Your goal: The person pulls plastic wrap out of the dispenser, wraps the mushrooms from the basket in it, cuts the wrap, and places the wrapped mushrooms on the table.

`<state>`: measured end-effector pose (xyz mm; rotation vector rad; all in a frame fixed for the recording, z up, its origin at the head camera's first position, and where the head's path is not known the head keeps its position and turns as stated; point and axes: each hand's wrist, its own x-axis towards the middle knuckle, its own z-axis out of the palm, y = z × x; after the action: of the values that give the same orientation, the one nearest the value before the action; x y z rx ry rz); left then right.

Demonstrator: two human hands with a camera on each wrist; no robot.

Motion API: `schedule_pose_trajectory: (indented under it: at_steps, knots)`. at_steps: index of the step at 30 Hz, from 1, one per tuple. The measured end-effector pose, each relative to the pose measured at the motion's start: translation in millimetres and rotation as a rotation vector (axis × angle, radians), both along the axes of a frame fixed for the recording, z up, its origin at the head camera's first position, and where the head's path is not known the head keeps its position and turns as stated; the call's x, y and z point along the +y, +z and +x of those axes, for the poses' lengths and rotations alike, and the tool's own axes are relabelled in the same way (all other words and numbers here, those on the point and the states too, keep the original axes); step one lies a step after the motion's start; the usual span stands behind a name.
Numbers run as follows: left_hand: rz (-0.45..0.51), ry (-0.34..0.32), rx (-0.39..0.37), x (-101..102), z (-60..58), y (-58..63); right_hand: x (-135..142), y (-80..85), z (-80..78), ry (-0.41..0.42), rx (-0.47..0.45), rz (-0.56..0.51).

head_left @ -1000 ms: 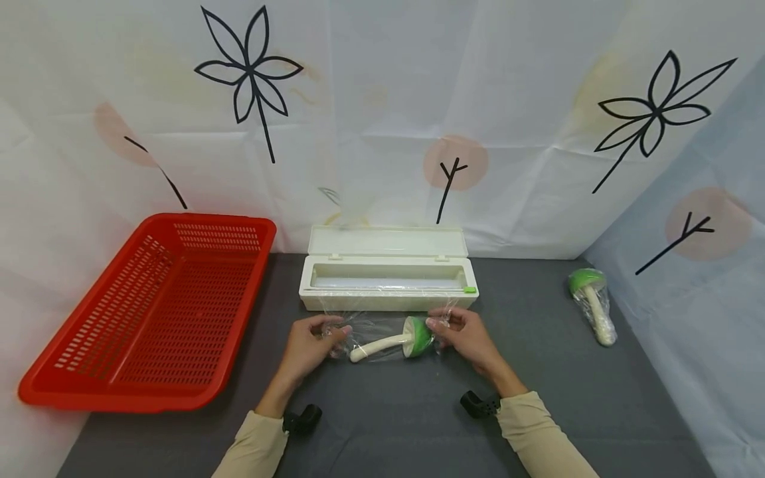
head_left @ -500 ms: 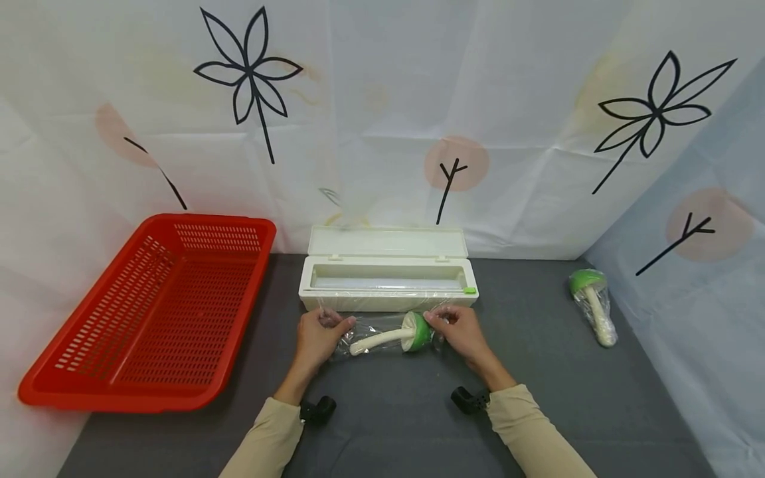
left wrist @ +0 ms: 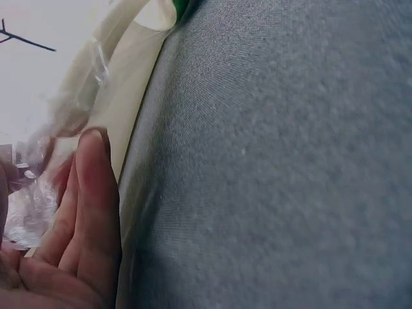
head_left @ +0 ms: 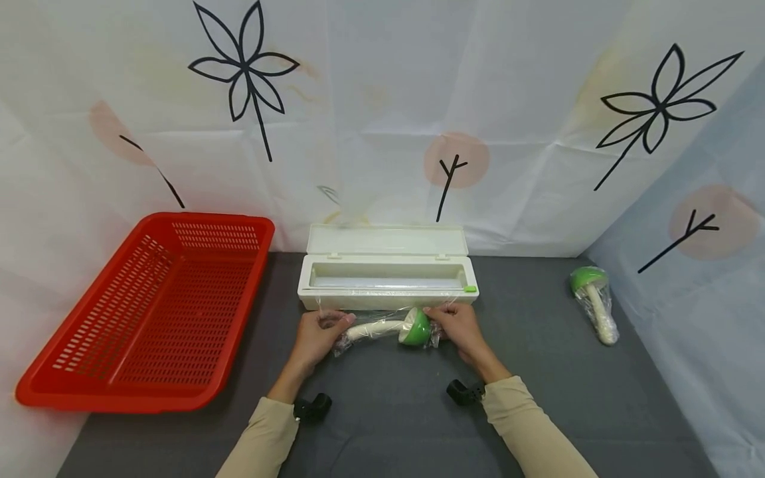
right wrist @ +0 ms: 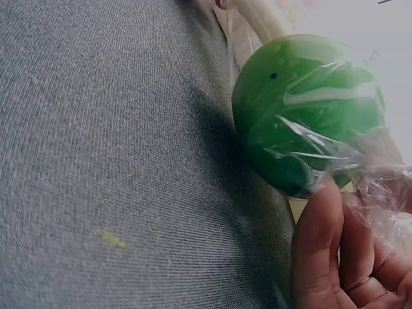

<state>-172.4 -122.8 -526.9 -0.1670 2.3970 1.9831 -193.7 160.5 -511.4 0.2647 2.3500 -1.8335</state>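
Observation:
A toy mushroom (head_left: 414,327) with a green cap and a white curved stem lies wrapped in clear cling film (right wrist: 389,190) between my hands. My left hand (head_left: 315,336) pinches the gathered film at the stem end, thumb and fingers together. On the cap side, my right hand (head_left: 461,326) pinches the bunched film beside the cap. The right wrist view shows the film drawn tight over the green cap (right wrist: 302,103). Just behind the mushroom stands a white cling film dispenser (head_left: 388,301), its lid raised.
A red perforated basket (head_left: 240,345) stands at the left. Another film-wrapped mushroom (head_left: 597,309) lies at the far right of the grey-covered table (head_left: 388,425). A printed white cloth (head_left: 370,79) hangs behind.
My hands have drawn slightly closer together, mostly the left moving inward. The mushroom has shifted slightly toward the dispenser and turned, showing more of its green cap.

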Motion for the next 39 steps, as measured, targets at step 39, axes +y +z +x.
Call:
schedule_pose_trajectory:
  at_steps: [39]
  knots:
    - [-0.150, -0.083, 0.132, -3, 6.9, 7.2, 26, -2.1, 17.7, 0.436, 0.189, -0.122]
